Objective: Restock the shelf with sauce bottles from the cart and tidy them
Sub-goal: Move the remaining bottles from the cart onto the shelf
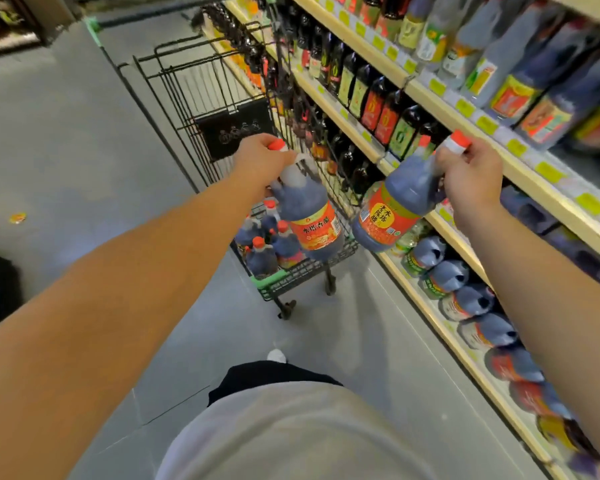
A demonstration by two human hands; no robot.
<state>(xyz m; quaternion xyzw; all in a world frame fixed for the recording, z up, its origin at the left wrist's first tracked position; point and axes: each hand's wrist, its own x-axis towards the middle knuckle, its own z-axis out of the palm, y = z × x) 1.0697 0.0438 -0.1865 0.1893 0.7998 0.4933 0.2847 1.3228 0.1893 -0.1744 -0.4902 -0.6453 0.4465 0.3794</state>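
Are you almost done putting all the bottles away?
Not yet. The shelf already holds many bottles. Right now the left hand grips one bottle above the cart, and the right hand grips another bottle near the shelf. Several bottles in the cart still wait.

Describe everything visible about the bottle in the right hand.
The bottle in the right hand looks like clear plastic full of dark sauce, with an orange-red cap, a white neck ring and an orange label printed with yellow and dark characters. The right hand grips it near the neck; it hangs tilted, base lower left, in front of the shelf.
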